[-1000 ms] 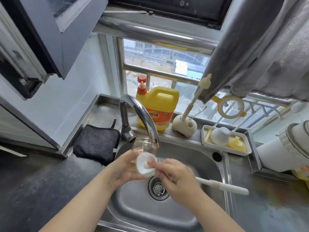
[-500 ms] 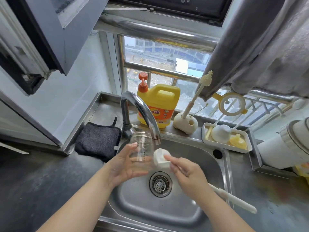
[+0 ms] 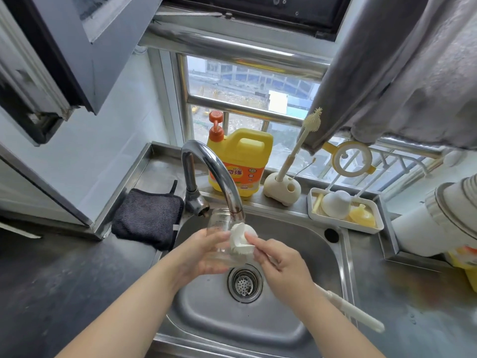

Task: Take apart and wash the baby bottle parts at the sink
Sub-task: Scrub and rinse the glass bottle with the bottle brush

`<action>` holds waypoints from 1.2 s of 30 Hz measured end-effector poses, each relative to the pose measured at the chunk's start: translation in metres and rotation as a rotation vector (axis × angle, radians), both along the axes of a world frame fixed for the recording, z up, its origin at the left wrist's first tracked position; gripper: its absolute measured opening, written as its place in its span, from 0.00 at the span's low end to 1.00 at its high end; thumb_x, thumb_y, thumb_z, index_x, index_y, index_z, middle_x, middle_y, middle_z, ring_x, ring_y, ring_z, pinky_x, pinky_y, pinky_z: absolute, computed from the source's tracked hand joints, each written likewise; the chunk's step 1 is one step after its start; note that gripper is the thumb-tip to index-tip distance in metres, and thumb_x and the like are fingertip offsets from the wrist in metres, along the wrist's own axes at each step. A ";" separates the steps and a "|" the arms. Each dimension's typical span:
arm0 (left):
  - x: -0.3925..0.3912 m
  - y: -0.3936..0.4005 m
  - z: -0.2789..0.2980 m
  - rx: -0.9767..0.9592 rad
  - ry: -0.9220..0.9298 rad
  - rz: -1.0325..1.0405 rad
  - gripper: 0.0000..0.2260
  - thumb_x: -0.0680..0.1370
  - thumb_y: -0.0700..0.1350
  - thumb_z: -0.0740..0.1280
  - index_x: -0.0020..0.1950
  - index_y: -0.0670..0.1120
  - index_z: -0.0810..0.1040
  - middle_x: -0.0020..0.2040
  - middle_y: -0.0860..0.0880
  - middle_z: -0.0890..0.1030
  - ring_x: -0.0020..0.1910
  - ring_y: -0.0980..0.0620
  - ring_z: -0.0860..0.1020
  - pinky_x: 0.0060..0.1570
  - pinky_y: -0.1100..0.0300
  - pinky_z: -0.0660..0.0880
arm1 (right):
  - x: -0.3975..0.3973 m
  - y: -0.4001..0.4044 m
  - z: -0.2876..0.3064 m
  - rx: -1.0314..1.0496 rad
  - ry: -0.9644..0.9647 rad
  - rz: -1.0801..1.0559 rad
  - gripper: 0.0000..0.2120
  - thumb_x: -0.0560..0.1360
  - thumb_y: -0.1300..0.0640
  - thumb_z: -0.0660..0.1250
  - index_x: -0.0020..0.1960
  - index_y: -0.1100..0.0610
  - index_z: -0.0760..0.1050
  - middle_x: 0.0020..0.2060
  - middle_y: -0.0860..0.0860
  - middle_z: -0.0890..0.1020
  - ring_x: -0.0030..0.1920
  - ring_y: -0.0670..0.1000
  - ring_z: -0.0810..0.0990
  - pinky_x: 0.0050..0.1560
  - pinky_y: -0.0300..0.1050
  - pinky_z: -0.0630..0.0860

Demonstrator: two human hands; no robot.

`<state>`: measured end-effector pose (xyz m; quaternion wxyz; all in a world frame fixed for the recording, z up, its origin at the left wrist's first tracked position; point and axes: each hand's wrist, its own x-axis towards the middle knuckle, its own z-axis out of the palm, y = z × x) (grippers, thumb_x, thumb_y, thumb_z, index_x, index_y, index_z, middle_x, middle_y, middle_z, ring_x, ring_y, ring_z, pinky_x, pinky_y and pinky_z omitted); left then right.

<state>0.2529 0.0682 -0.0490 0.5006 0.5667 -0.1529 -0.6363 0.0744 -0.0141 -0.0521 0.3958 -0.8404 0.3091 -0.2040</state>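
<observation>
right hand (image 3: 281, 264) fingers (image 3: 254, 241) are pinched nearly closed on the neck of the brush head (image 3: 242, 237), thumb and index touching its white bristled pad. change since half a second ago: the brush head was held apart from the glass then, now it's pressed against the side of the clear bottle (image 3: 223, 236), near its upper wall. a second ago both hands were bunched low over the drain with the brush; the bottle has come up under the spout since. judgement: setup is over and scrubbing of the bottle body is starting, outside wall first by the look of it; inside not yet brushed.

left hand (image 3: 204, 251) is curled half open around the bottle from the left, fingertips (image 3: 222, 235) on the glass just left of the brush head, palm underneath. firm hold, bottle tilted, mouth pointing away toward the faucet (image 3: 214, 169).

outward from the fingers: brush handle (image 3: 353, 312) runs back under the right wrist, out over the sink's (image 3: 296, 329) right rim. drain (image 3: 244, 282) is directly below the hands. can't tell if water is running. beyond and right of the right hand, the tray (image 3: 371, 229) holds the other parts: a white dome piece (image 3: 335, 204) and a yellow piece (image 3: 362, 215), well apart from the hands. yellow detergent jug (image 3: 240, 161) behind the faucet, dark cloth (image 3: 147, 218) left of the left hand.
</observation>
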 end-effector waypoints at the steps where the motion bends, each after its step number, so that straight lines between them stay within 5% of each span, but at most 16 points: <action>1: 0.000 0.000 0.001 -0.007 0.000 -0.005 0.27 0.66 0.54 0.72 0.62 0.46 0.77 0.50 0.46 0.84 0.49 0.45 0.83 0.44 0.51 0.80 | 0.000 0.001 0.002 -0.032 0.002 0.023 0.18 0.73 0.42 0.56 0.60 0.25 0.67 0.39 0.36 0.76 0.40 0.41 0.76 0.41 0.40 0.73; 6: 0.010 0.003 -0.009 0.009 0.160 0.126 0.39 0.57 0.55 0.76 0.65 0.40 0.74 0.56 0.38 0.81 0.52 0.39 0.82 0.40 0.51 0.80 | -0.012 -0.006 0.002 -0.113 0.070 0.074 0.18 0.74 0.44 0.58 0.63 0.30 0.67 0.35 0.34 0.75 0.37 0.37 0.72 0.39 0.36 0.70; 11: 0.003 -0.002 -0.007 -0.016 0.113 0.062 0.34 0.57 0.56 0.74 0.62 0.47 0.78 0.55 0.40 0.82 0.49 0.40 0.83 0.41 0.51 0.80 | 0.009 -0.026 0.006 0.043 0.056 -0.107 0.20 0.77 0.50 0.63 0.56 0.23 0.68 0.42 0.47 0.80 0.45 0.47 0.78 0.50 0.49 0.75; 15: 0.009 -0.002 -0.007 -0.018 0.134 0.146 0.29 0.57 0.53 0.76 0.55 0.43 0.81 0.52 0.38 0.83 0.48 0.39 0.83 0.40 0.51 0.81 | 0.008 -0.003 0.003 0.017 0.010 0.033 0.18 0.74 0.45 0.60 0.60 0.27 0.68 0.38 0.44 0.79 0.40 0.43 0.77 0.44 0.45 0.75; 19: 0.005 0.002 -0.006 -0.014 0.151 0.120 0.15 0.63 0.45 0.75 0.49 0.47 0.83 0.46 0.43 0.84 0.42 0.44 0.84 0.46 0.46 0.80 | -0.006 -0.012 -0.009 0.080 0.048 -0.065 0.21 0.76 0.52 0.66 0.50 0.22 0.72 0.45 0.43 0.83 0.48 0.43 0.80 0.53 0.50 0.77; 22: -0.004 -0.003 -0.005 0.023 0.159 0.122 0.24 0.57 0.49 0.77 0.52 0.45 0.82 0.49 0.42 0.82 0.44 0.42 0.83 0.40 0.48 0.81 | 0.009 -0.024 0.000 0.110 -0.019 -0.127 0.24 0.77 0.56 0.65 0.51 0.23 0.72 0.45 0.45 0.83 0.48 0.44 0.80 0.55 0.49 0.76; 26: 0.009 -0.007 -0.008 0.048 0.165 0.128 0.28 0.54 0.54 0.75 0.50 0.44 0.83 0.48 0.39 0.83 0.45 0.41 0.83 0.38 0.51 0.81 | 0.013 -0.007 0.000 0.056 -0.005 0.024 0.17 0.74 0.45 0.60 0.60 0.28 0.69 0.38 0.44 0.79 0.41 0.44 0.78 0.46 0.46 0.75; 29: 0.014 -0.002 -0.015 0.083 0.189 0.192 0.33 0.53 0.54 0.76 0.56 0.44 0.78 0.54 0.36 0.81 0.50 0.38 0.81 0.36 0.49 0.80 | -0.006 -0.009 -0.008 0.039 0.056 0.013 0.16 0.74 0.45 0.62 0.54 0.23 0.71 0.41 0.43 0.82 0.44 0.44 0.80 0.48 0.47 0.76; 32: 0.007 -0.001 -0.018 0.081 0.219 0.163 0.33 0.52 0.54 0.76 0.55 0.44 0.77 0.55 0.36 0.81 0.54 0.37 0.80 0.37 0.48 0.80 | -0.001 -0.023 -0.006 0.081 0.020 -0.106 0.25 0.77 0.56 0.66 0.49 0.21 0.71 0.40 0.44 0.82 0.43 0.42 0.79 0.48 0.39 0.73; 36: 0.006 -0.004 -0.015 0.026 0.242 0.127 0.30 0.53 0.54 0.74 0.51 0.42 0.82 0.49 0.37 0.83 0.46 0.39 0.83 0.38 0.47 0.81 | 0.024 -0.008 0.008 0.019 -0.046 0.024 0.18 0.76 0.49 0.62 0.61 0.29 0.68 0.39 0.45 0.78 0.41 0.44 0.77 0.44 0.39 0.73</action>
